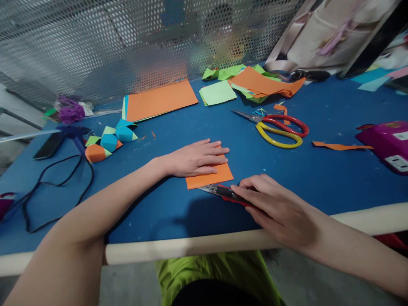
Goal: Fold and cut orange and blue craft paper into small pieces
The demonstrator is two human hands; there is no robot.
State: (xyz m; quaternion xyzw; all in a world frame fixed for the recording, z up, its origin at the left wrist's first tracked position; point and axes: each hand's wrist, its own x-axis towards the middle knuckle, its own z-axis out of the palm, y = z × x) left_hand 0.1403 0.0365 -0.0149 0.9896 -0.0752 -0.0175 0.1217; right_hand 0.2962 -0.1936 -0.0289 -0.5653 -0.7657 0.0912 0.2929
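Pale rounded edge of the blue counter runs nearest you. Your right grip is closed round a red-and-black-handled tool, tip at the near edge of the orange sheet. Your left grip lies flat, unclenched, on that sheet. Room between sheet and scissors; orange stack farther back.

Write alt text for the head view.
A left hand lies flat on orange paper on a blue table; the right hand holds a black-and-red tool, its metal tip at the paper's near edge. Beyond lie scissors and stacked coloured paper.
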